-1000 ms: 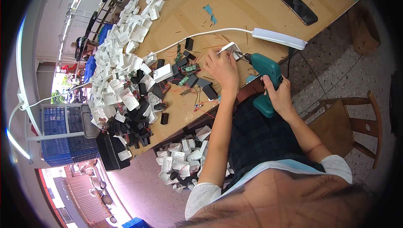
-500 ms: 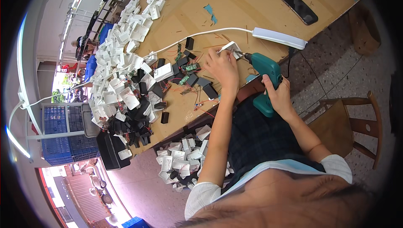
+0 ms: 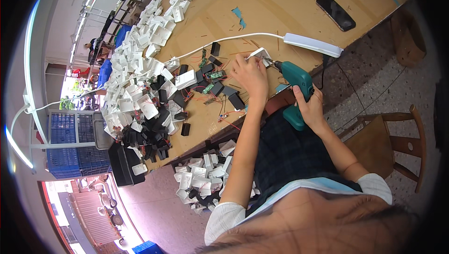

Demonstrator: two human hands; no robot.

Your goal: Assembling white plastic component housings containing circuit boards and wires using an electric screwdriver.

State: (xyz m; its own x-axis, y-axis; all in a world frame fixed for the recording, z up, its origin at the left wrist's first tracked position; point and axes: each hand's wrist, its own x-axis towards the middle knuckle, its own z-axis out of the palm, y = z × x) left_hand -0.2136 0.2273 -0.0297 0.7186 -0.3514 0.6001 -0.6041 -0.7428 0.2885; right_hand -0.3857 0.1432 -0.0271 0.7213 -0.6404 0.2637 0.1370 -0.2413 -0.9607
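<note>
My left hand [image 3: 251, 78] holds a small white plastic casing [image 3: 262, 52] at the table's near edge, its fingers bent over the casing's left side. A teal cordless screwdriver [image 3: 295, 77] is gripped by its handle in my right hand [image 3: 309, 106]. The bit points left into the casing; whether it touches a screw is too small to see. Just left of my left hand lie black boxes [image 3: 229, 91], green circuit boards [image 3: 215, 74] and thin red wires. A closed white casing [image 3: 185, 80] rests among them.
White casings [image 3: 140, 50] heap along the table's left and far sides. A white power strip [image 3: 312, 44] with its cord crosses the cardboard-covered table [image 3: 280, 10]. A phone [image 3: 336, 13] lies far right. More casings [image 3: 201, 174] fill a container below. A wooden chair [image 3: 381, 141] stands right.
The whole view has shifted slightly. My hands, the casing and the screwdriver keep nearly the same arrangement, with the fingers of my left hand slightly changed.
</note>
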